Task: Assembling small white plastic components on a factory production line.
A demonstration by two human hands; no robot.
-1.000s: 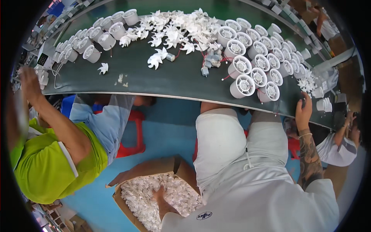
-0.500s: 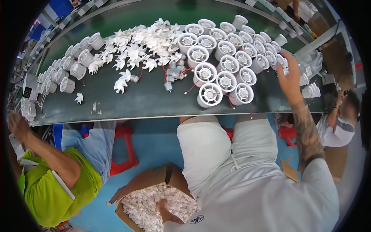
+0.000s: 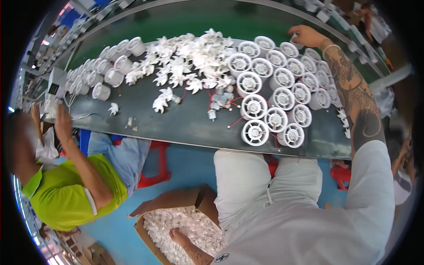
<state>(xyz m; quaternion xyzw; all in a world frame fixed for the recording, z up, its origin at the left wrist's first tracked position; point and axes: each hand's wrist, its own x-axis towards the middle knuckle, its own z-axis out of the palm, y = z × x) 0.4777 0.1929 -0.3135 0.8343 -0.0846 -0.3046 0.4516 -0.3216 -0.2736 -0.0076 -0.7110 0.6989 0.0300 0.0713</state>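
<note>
At the far right of the bench, my right hand (image 3: 310, 36) has its fingers curled over the rim of a white round fan housing (image 3: 298, 44). Many similar housings with spoked centres (image 3: 255, 106) stand in a group nearer me, some with red wires. My left hand (image 3: 178, 236) is down in a cardboard box (image 3: 206, 204) beside my leg, among small white parts (image 3: 201, 234). Its fingers look curled, and what they hold is hidden. A heap of white bladed fan wheels (image 3: 187, 57) lies on the bench left of the housings, with small metal motors (image 3: 219, 99) in between.
On the left, a co-worker in a bright green shirt (image 3: 73, 198) sits with hands raised near the bench (image 3: 176, 128). More white housings (image 3: 114, 77) stand at that end. Red stools (image 3: 161, 163) are under the bench edge. A metal rail runs along the bench's far side.
My right hand has moved from the bench's right side to its far edge, onto a housing there. My left hand shifted slightly within the box. The co-worker's arm has risen. The view has shifted.
</note>
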